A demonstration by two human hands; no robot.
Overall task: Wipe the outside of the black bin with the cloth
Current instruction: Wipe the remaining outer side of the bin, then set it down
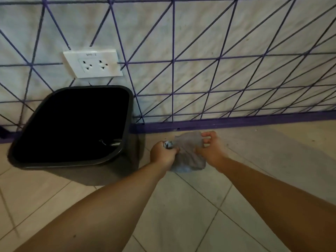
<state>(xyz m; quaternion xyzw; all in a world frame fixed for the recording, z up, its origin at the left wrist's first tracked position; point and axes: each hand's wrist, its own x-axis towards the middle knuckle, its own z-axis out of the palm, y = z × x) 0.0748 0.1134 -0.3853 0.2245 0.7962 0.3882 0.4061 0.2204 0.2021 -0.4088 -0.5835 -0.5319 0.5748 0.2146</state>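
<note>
A black bin [101, 171] with a rounded square rim stands upright on the tiled floor against the wall, at the left. Its inside is dark; something small lies at its bottom. Just to its right, a grey cloth [189, 151] hangs between both hands above the floor. My left hand [162, 154] grips the cloth's left edge in a closed fist, a short way from the bin's right side. My right hand [211, 148] pinches the cloth's upper right edge with fingers and thumb. The cloth does not touch the bin.
A white wall with a purple line pattern and a purple skirting [236, 122] runs behind. A double wall socket [94, 63] sits above the bin. Beige floor tiles [181, 215] extend toward me and to the right.
</note>
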